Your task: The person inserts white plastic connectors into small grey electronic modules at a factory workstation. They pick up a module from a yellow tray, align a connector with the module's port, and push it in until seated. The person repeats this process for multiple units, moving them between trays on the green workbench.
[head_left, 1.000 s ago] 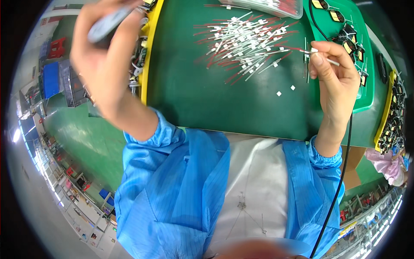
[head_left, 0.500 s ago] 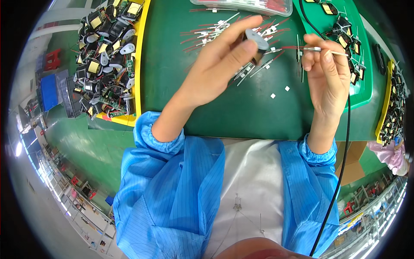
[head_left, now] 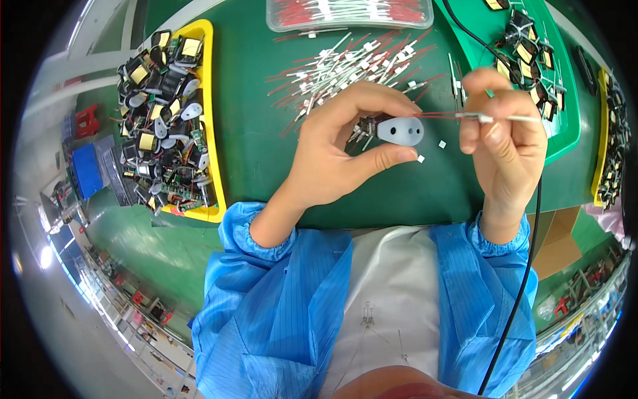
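My left hand (head_left: 319, 149) is closed around a small device, thumb and fingers at its edges. Its grey teardrop-shaped cap (head_left: 402, 132) with dark holes faces up, and dark electronic parts show towards the palm. To the right, my right hand (head_left: 508, 143) pinches a wire lead (head_left: 484, 118) by its white part. The lead's red wires reach left to the device's edge by my left fingertips; whether they touch it I cannot tell. Behind my hands lies a loose pile of similar red and white wire leads (head_left: 352, 70).
At the left stands a yellow bin (head_left: 211, 133) heaped with similar devices. A clear box (head_left: 349, 28) of leads sits at the back. On the right, a green tray (head_left: 565, 136) holds more devices, crossed by a black cable (head_left: 537, 193). Two small white squares (head_left: 442, 144) lie on the green table.
My left hand has turned the device so its cap faces up, and brought it lower. My right hand has moved slightly down with the lead, whose red wires now meet the device's edge in view.
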Motion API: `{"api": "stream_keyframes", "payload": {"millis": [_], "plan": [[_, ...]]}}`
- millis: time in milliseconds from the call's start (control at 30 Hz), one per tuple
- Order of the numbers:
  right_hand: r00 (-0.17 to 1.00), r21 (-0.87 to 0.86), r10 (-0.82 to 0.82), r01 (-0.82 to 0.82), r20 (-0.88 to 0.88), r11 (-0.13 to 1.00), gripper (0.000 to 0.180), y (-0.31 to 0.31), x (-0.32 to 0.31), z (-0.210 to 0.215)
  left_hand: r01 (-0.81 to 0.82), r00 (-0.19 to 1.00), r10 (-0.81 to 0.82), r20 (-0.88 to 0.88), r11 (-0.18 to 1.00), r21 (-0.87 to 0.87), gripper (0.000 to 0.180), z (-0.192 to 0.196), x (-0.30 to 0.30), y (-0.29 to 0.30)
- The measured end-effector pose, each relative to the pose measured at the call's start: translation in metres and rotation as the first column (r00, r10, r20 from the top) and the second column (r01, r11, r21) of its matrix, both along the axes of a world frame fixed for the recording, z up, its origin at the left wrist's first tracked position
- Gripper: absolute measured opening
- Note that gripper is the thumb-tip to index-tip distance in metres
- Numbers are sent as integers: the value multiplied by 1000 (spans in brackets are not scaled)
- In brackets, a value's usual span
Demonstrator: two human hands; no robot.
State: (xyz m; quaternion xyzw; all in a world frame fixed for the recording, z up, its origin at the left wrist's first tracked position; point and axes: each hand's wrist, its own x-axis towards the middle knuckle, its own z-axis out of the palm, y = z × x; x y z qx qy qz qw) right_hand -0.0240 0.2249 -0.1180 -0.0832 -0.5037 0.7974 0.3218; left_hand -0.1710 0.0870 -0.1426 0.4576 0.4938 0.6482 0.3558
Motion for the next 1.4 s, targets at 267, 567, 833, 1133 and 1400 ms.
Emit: {"api": "stream_keyframes", "payload": {"millis": [267,567,833,1133,1400], "plan": [[972,539,-232,179,32,823,21,0,4,2,-31,996,33,-85,999,26,41,5,-1,-3],[969,707,-248,180,-7,683,22,-2,11,7,-15,974,26,-224,999,49,40,4,-3,-3],[996,392,-12,-25,90,920,22,-7,2,-1,207,968,-181,173,967,-147,22,12,-6,-7],[959,9,273,-274,70,962,13,-10,1,-3,295,943,-275,190,951,-89,4,12,5,-8],[968,-49,248,-246,41,968,15,-4,4,0,350,933,-343,111,935,-57,3,11,-2,-9]]}}
